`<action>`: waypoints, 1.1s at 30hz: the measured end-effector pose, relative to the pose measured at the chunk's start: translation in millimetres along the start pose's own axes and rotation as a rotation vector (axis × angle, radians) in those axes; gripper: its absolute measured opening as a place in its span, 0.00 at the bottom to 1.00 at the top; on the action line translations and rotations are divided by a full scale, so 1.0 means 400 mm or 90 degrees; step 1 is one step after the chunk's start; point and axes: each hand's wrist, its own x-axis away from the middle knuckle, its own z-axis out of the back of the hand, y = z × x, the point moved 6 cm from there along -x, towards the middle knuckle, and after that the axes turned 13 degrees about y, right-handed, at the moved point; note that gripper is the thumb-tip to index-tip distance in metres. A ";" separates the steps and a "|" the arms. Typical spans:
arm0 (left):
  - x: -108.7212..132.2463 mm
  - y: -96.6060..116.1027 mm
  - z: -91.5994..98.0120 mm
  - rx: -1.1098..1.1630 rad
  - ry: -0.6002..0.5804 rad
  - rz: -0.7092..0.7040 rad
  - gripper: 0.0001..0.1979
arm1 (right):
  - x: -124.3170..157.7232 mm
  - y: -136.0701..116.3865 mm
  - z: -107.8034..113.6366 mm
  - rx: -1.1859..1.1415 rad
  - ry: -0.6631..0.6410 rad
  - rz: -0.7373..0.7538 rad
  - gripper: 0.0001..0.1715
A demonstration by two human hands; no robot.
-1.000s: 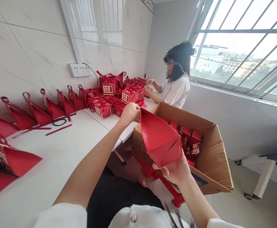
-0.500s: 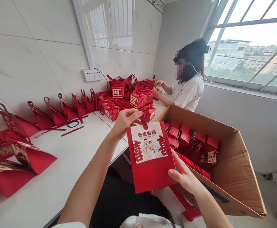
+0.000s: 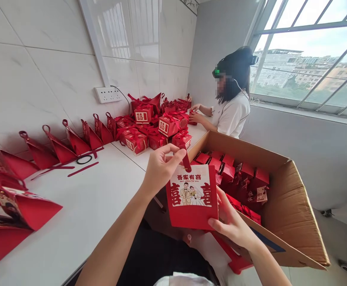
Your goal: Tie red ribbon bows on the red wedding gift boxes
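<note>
I hold a red paper gift box (image 3: pixel 193 198) in front of me, its printed face with a wedding couple and Chinese characters turned toward me. My left hand (image 3: pixel 161 167) pinches the red tab at its top edge. My right hand (image 3: pixel 231 224) grips its lower right corner, thumb on the front. The box hangs over the gap between the white table (image 3: pixel 81 210) and an open cardboard carton (image 3: pixel 283 214).
The carton holds several small red boxes (image 3: pixel 236 174). Folded red boxes (image 3: pixel 72 141) line the wall, more lie at the left edge (image 3: pixel 15 210), and ribboned red boxes (image 3: pixel 155 123) are heaped at the far end. A seated person (image 3: pixel 231 103) works there by the window.
A second ago the box showed its plain red underside, tilted over the carton. It has since been turned print-side up and drawn slightly lower and closer; both hands kept hold.
</note>
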 end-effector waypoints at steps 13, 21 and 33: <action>-0.015 -0.022 -0.019 0.090 0.220 -0.107 0.13 | 0.000 0.112 0.007 -0.230 0.241 -0.029 0.43; -0.051 -0.133 -0.204 0.242 0.147 -0.052 0.20 | -0.018 0.073 0.214 -0.257 0.400 0.025 0.39; 0.007 -0.459 -0.227 -0.642 -0.138 -0.361 0.12 | -0.101 0.212 0.716 0.669 0.360 -0.055 0.39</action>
